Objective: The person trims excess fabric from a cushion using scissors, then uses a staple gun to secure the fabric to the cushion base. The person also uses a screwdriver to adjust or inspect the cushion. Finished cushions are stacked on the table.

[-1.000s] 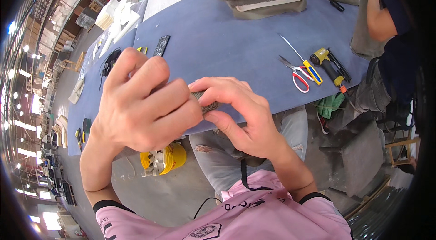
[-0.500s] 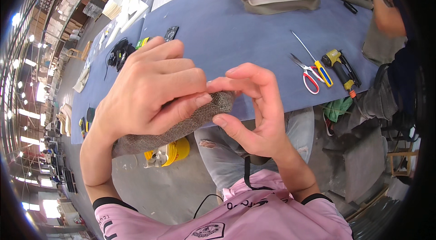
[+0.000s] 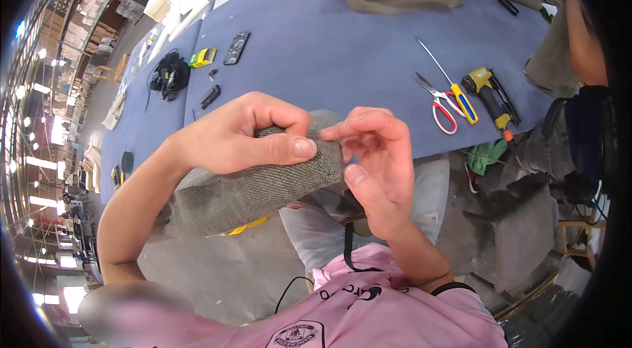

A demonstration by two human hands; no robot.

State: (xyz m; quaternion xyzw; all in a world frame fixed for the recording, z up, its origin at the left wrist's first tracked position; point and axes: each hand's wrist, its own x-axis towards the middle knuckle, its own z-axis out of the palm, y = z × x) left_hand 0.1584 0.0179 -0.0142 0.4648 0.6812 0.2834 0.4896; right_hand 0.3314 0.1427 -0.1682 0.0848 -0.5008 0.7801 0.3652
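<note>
A padded piece covered in grey-green woven fabric (image 3: 253,195) is held up in front of me over the table's near edge. My left hand (image 3: 247,137) pinches its upper edge near the right end, thumb on the near side and fingers curled behind. At that same end is my right hand (image 3: 382,170), fingers bent and apart. Its index fingertip reaches the fabric's top corner, while the thumb stands just beside the end. Part of the piece's far side is hidden behind my left hand.
On the blue table (image 3: 316,52) lie red-handled scissors (image 3: 438,104), a yellow-handled screwdriver (image 3: 464,101), a nail or staple gun (image 3: 490,94), a phone (image 3: 237,48), a yellow-green box (image 3: 203,57) and a black cable bundle (image 3: 170,76). A co-worker's arm (image 3: 586,45) is at the right.
My left hand has come lower, uncovering the phone and box. The fabric piece has turned, showing more of its broad side. My right hand has shifted slightly. The co-worker's arm moved.
</note>
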